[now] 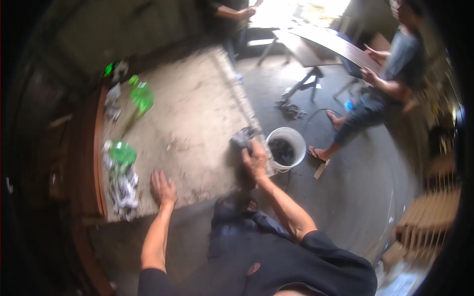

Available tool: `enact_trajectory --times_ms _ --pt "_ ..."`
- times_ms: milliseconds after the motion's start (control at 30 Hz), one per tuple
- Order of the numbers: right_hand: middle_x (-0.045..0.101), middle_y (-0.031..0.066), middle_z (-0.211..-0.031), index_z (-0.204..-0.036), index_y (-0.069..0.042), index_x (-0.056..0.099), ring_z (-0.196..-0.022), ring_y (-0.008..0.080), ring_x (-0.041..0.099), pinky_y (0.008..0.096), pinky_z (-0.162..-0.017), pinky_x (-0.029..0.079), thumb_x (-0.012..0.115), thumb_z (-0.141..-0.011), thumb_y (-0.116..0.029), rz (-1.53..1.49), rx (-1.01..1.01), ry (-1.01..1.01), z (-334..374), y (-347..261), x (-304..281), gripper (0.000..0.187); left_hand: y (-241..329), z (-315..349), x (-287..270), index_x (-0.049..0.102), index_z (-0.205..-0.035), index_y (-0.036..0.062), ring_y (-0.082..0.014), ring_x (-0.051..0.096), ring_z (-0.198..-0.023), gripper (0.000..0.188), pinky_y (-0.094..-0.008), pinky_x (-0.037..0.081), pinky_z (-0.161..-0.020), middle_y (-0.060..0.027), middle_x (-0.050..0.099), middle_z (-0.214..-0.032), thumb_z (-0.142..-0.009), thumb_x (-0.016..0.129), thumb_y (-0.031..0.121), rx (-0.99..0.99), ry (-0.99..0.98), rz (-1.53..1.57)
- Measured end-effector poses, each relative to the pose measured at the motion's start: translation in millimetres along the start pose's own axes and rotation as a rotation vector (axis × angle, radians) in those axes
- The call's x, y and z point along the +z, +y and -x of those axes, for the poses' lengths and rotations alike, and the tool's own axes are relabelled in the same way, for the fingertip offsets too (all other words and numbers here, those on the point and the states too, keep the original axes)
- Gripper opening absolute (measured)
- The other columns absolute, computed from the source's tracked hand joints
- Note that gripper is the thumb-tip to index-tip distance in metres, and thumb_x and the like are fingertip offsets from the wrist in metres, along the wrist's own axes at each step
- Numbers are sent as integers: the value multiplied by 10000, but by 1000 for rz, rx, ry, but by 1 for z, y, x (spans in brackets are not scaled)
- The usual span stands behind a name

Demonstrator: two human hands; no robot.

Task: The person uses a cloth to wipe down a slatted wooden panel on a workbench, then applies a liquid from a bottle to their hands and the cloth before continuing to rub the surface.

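Observation:
My left hand [163, 186] lies flat near the front edge of the worn, stained tabletop [197, 108], fingers spread and nothing under them that I can see. At the table's right edge, my right hand [255, 159] grips a crumpled grey rag [242, 138] against the surface. Just right of that hand stands a white bucket [298, 140] on the floor, with dark contents inside. Crumpled white and grey cloth [124, 190] lies left of my left hand, beside a green plastic bottle [121, 152]. Another green bottle [142, 96] is farther back.
Stacked brown boards [86, 153] border the table's left side. At the right, a person [390, 84] holds a ribbed panel [340, 44] over a trestle stand [306, 59]. Another person's arm [237, 13] shows at the back. Rags [292, 109] lie on the floor; slatted brown pieces [427, 212] are stacked at right.

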State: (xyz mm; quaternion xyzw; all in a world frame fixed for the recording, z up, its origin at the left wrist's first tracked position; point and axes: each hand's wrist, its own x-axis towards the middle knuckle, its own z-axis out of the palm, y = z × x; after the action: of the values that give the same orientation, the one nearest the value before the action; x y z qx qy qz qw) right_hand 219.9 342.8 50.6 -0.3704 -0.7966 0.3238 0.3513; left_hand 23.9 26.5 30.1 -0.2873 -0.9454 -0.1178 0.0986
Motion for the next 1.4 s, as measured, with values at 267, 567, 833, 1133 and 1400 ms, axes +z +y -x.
enact_trajectory --times_ms 267,567,833,1133,1400 --pt "676 218 -969 -1178 14 619 -886 344 656 402 -822 504 629 -909 -161 -281 221 -154 3 6 -18 321 -9 1 -8 529 -1334 3 -432 400 -1352 510 -523 319 -1126 -241 458 -1446 -875 613 208 41 57 76" --pt "678 118 -1141 -1317 23 560 -981 190 671 310 -869 550 614 -965 -211 -1226 585 -373 69 -72 -55 426 -4 -6 -6 530 -1318 -17 -435 376 -1365 501 -516 307 -1136 -255 453 -1441 -873 622 195 48 84 191" --pt "651 104 -1184 -1320 31 523 -1072 182 632 313 -964 498 745 -849 -303 -1291 488 -661 73 -166 -63 619 62 0 -94 583 -1306 -8 -228 576 -1203 496 -373 446 -1049 -141 606 -1287 -1009 546 387 -428 -1004 2235" --pt "654 60 -1137 -1280 32 562 -1040 120 609 263 -922 481 757 -820 -168 -843 327 -599 74 -193 -49 538 40 -21 -123 623 -1106 14 -204 703 -790 160 -332 590 -753 -91 710 -966 -984 602 115 -613 -752 2207" --pt "664 107 -1181 -1348 -6 551 -1076 185 627 308 -966 483 701 -887 -89 -812 405 -473 89 -181 -59 492 44 -68 -149 562 -1129 4 -190 714 -816 196 -301 627 -727 -124 689 -977 -950 622 55 -553 -638 2247"
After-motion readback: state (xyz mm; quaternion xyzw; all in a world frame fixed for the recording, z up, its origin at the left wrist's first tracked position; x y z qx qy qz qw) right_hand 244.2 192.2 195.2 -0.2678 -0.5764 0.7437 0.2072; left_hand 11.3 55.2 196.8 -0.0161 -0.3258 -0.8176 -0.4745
